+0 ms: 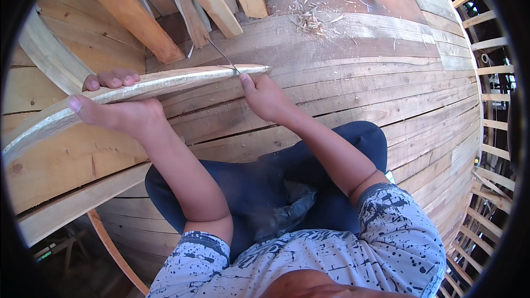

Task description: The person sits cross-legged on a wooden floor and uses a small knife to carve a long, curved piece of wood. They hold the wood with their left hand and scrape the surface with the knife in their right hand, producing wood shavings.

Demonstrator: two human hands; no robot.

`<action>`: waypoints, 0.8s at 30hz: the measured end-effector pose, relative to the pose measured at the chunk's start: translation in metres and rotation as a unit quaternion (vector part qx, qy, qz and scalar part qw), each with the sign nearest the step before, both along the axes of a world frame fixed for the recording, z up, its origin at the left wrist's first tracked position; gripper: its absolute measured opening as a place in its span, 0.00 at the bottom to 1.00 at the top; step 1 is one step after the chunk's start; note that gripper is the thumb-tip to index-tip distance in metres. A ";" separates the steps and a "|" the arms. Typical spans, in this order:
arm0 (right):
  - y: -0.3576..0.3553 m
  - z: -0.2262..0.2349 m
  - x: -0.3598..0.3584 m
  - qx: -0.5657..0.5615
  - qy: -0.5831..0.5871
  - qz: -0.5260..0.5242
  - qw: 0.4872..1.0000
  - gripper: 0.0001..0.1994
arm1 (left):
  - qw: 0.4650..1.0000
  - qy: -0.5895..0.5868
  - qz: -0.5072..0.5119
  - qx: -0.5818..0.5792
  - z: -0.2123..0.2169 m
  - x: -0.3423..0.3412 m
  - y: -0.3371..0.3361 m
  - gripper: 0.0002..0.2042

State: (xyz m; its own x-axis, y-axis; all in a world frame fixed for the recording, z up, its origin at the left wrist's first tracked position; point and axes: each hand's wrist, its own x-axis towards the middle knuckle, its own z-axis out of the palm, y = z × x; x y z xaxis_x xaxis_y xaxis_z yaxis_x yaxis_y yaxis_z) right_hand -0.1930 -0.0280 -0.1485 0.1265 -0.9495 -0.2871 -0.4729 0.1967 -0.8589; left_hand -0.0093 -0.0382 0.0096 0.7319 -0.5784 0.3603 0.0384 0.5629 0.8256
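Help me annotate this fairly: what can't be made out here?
Near end of the thin tool: head view, covered by the right hand.
Left end of the curved board: head view, cut by the left rim.
Finger bases of the left hand: head view, behind the board.
Tops of the timbers: head view, cut by the upper edge.

Curved wooden piece (190,80): long, pale, tan to whitish, rough-looking along the near face, held up on edge or nearly so, bowing from the lower left rim of the view up to center, where it narrows to a blunt tip; left end runs into the dark border, so full length can't be told. Thin dark rod-like tool (223,54), straight, slim, exact kind unclear, slants from upper left to lower right across the wooden piece just short of that tip, near end hidden in a grip, far end sticking out beyond the wood's far edge.
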 end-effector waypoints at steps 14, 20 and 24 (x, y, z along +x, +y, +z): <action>-0.021 -0.047 -0.033 0.100 0.081 -0.025 0.991 0.30 | 0.998 0.056 0.019 0.023 0.003 -0.004 -0.007 0.29; -0.018 -0.040 -0.027 0.069 0.137 0.074 0.985 0.28 | 0.997 0.050 0.052 0.034 0.007 -0.010 -0.005 0.27; -0.022 -0.042 -0.024 0.040 0.141 0.066 0.987 0.29 | 0.998 0.044 0.030 0.017 0.004 0.002 -0.007 0.27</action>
State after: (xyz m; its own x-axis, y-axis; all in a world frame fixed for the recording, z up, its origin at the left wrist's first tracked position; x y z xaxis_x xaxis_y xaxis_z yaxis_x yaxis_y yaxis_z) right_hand -0.2173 -0.0504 -0.1906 0.1512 -0.9034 -0.4012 -0.7169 0.1792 -0.6738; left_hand -0.0069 -0.0457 0.0132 0.7938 -0.5428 0.2743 0.0775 0.5376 0.8397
